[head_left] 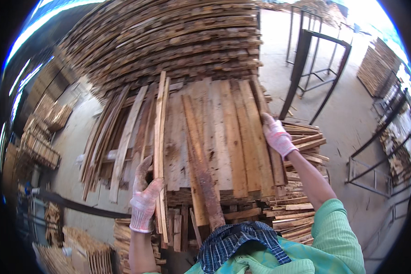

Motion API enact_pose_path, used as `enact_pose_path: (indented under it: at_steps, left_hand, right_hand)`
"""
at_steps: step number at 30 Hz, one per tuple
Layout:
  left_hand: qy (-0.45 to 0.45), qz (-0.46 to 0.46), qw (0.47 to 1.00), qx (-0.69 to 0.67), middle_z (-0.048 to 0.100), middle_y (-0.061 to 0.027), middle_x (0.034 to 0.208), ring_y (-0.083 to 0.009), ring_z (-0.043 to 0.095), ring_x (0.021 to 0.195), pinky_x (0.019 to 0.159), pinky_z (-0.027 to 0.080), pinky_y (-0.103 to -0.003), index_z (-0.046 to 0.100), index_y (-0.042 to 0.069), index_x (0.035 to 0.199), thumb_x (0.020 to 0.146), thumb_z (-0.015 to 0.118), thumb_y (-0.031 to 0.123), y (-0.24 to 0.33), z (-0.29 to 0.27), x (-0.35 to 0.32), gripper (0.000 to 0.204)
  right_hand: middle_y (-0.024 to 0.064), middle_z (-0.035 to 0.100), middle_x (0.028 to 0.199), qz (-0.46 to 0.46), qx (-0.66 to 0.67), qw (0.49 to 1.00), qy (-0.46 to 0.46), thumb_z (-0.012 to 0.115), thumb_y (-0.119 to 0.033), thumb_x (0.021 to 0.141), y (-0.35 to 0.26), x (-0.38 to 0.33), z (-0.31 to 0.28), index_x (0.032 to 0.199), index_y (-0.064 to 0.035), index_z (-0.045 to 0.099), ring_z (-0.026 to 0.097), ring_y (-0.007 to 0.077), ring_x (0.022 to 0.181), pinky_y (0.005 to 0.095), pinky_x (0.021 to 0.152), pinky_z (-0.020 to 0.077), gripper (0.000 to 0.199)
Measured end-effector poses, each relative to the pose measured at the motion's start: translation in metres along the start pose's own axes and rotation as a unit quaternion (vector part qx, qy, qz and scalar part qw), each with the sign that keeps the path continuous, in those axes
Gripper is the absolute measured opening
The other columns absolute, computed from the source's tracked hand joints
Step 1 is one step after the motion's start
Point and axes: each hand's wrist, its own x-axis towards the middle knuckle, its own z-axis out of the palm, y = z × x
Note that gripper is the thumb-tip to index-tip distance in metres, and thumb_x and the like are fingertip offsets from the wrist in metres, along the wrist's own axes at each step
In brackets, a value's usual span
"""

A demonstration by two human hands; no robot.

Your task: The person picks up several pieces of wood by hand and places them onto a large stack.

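My left hand (144,201), in a white and pink knitted glove, is closed on a pair of narrow wooden slats (161,132) that stand on edge over the stack. To the right, my right hand (277,137) wears a matching glove. Its fingers bend over the outermost wooden plank (273,157) at the row's right edge. Between the hands lies a row of flat boards (221,137), side by side. A darker, rough-barked board (201,169) lies askew on top, its near end by my waist. Loose slats (102,141) spread out left of my left hand.
A tall stack of layered boards (178,41) rises behind the row. Short offcuts (301,214) pile up at the near right. Dark metal frames (308,68) stand on the concrete floor (338,114) at right, with more wood stacks (43,137) at left.
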Motion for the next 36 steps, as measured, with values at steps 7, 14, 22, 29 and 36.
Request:
enact_pose_path:
  at_steps: [7, 14, 22, 29, 36]
  left_hand:
    - [-0.017, 0.03, 0.997, -0.066, 0.05, -0.0111, 0.143, -0.0174, 0.054, 0.121, 0.101, 0.048, -0.03, 0.04, 0.002, 0.149, 0.089, 0.068, 0.013, 0.019, -0.037, -0.019, 0.067]
    - [-0.029, 0.049, 0.995, -0.077, 0.052, -0.0108, 0.137, -0.0177, 0.054, 0.116, 0.098, 0.048, -0.03, 0.04, 0.002, 0.149, 0.087, 0.073, 0.012, 0.008, -0.094, -0.007, 0.071]
    - [-0.019, 0.091, 0.995, 0.039, 0.058, -0.0094, 0.121, -0.0141, 0.061, 0.091, 0.076, 0.058, -0.027, 0.045, 0.008, 0.145, 0.088, 0.074, 0.014, 0.045, -0.263, 0.039, 0.064]
    - [0.019, 0.05, 0.952, 0.302, 0.064, -0.0123, 0.115, -0.0196, 0.061, 0.103, 0.094, 0.05, -0.031, 0.05, 0.004, 0.139, 0.085, 0.066, 0.007, -0.014, -0.433, 0.158, 0.057]
    - [-0.01, -0.006, 0.892, 0.451, 0.064, -0.0197, 0.122, -0.0324, 0.063, 0.112, 0.101, 0.05, -0.037, 0.051, 0.01, 0.14, 0.084, 0.071, 0.014, -0.055, -0.496, 0.24, 0.06]
  right_hand:
    - [0.0243, 0.06, 0.116, -0.164, -0.151, 0.972, 0.071, 0.062, -0.027, 0.093, -0.115, -0.024, -0.037, 0.139, -0.0096, 0.051, 0.063, 0.0422, 0.102, 0.0502, 0.089, 0.0526, 0.051]
    - [0.0312, 0.053, 0.13, -0.102, -0.221, 0.949, -0.202, 0.07, -0.043, 0.089, -0.277, -0.05, 0.053, 0.154, -0.0139, 0.03, 0.061, 0.0451, 0.116, 0.0501, 0.097, 0.0521, 0.081]
    - [0.0265, 0.052, 0.13, -0.002, 0.039, 0.985, -0.169, 0.074, -0.018, 0.082, -0.248, -0.033, 0.062, 0.153, -0.0165, 0.037, 0.06, 0.0346, 0.114, 0.0422, 0.1, 0.0499, 0.08]
    - [0.0125, 0.054, 0.131, -0.071, 0.266, 0.954, -0.116, 0.069, -0.011, 0.085, -0.345, -0.051, 0.051, 0.149, -0.0055, 0.041, 0.052, 0.0224, 0.12, 0.0331, 0.104, 0.0428, 0.071]
    - [0.0068, 0.055, 0.124, -0.06, 0.352, 0.918, -0.171, 0.069, -0.013, 0.086, -0.451, -0.022, 0.121, 0.148, -0.0058, 0.044, 0.054, 0.0155, 0.106, 0.0298, 0.096, 0.0454, 0.067]
